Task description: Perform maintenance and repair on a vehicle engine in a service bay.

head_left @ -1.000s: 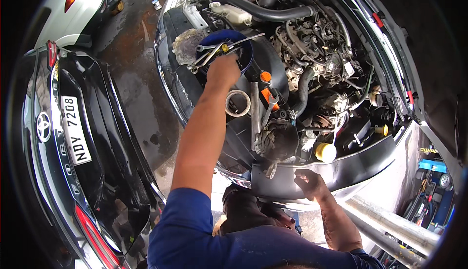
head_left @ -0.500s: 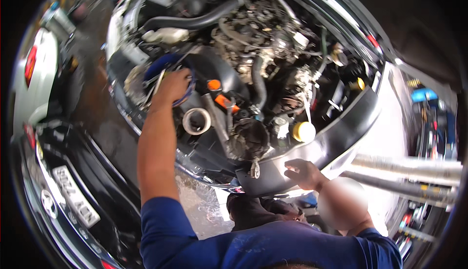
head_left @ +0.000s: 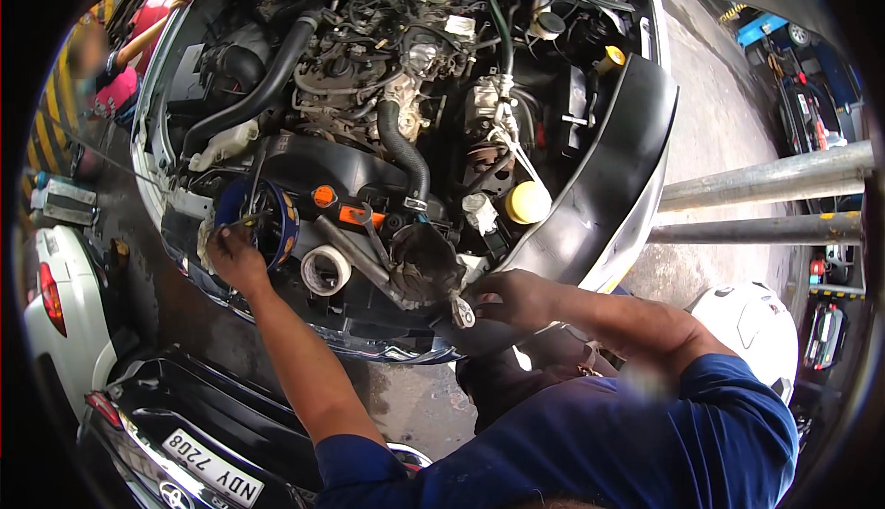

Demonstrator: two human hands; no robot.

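My left hand (head_left: 238,258) is at the near rim of a blue round container (head_left: 285,225) that holds several tools. Its fingers are closed, and what they grip is too unclear to name. A long thin metal tool (head_left: 256,186) leans up out of the container. My right hand (head_left: 518,299) is curled at the front edge of the engine bay, by the black fender cover (head_left: 604,172). Whether anything is inside its bent fingers is hidden. Close to it hangs a small pale tag (head_left: 464,313). A roll of white tape (head_left: 326,270) and a wrench (head_left: 367,218) lie between my hands.
The car's engine (head_left: 355,76) fills the middle, with a black hose (head_left: 267,94) across it. A yellow round cap (head_left: 528,202) stands right of centre. Metal pipes (head_left: 765,182) reach in from the right. A black car (head_left: 175,435) is close behind; another person (head_left: 111,71) is far left.
My view has shifted and sharpened. My left hand has drawn back to the container's near rim. The right hand, spread over the fender cover before, has moved left and curled by the tag.
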